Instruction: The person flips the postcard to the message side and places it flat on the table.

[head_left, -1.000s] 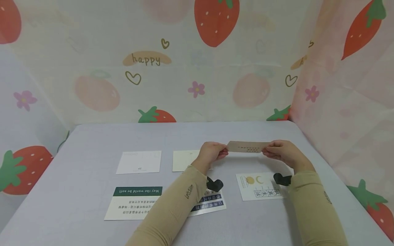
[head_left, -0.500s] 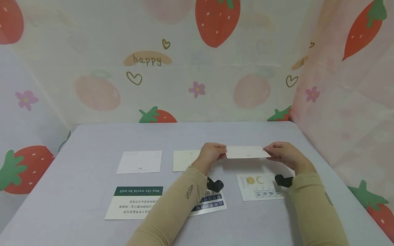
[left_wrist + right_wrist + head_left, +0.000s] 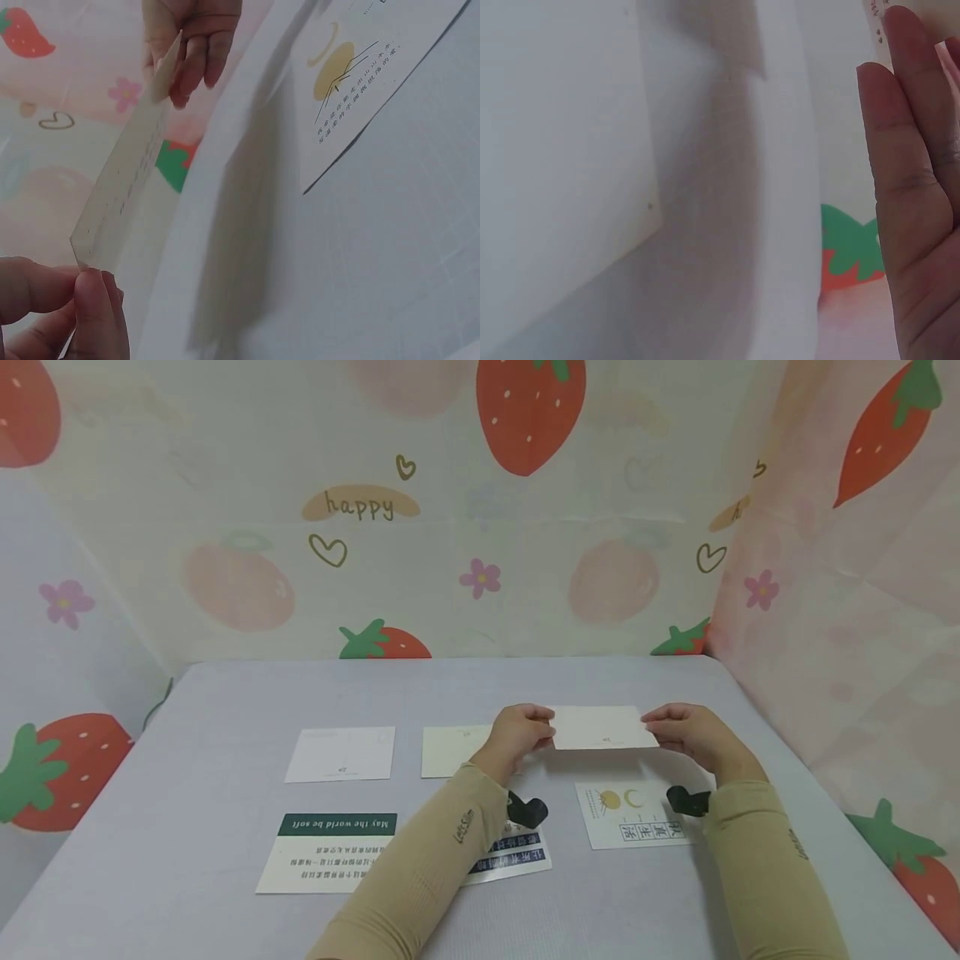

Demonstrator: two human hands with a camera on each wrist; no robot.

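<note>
Both hands hold a postcard (image 3: 600, 728) above the back right of the table, its pale, nearly blank side toward the head camera. The left hand (image 3: 517, 735) pinches its left edge; the right hand (image 3: 693, 735) pinches the opposite edge. In the left wrist view, small print shows on the postcard's other face (image 3: 124, 180), with the left thumb and fingers at the near corner. Below the right hand lies a card with a sun and moon (image 3: 633, 814). A cream card (image 3: 446, 752) lies beside the left hand, which partly hides it.
A white card (image 3: 341, 756) lies at the back left, with a green-banded card (image 3: 337, 852) in front of it. The left sleeve partly covers a card with dark blue text bars (image 3: 517, 858). Strawberry-print cloth (image 3: 480, 518) walls the white table (image 3: 187, 810).
The held postcard has turned over: its brown printed face showed first, then the pale side tipped into view and now faces the head camera more fully. Both hands stay nearly in place.
</note>
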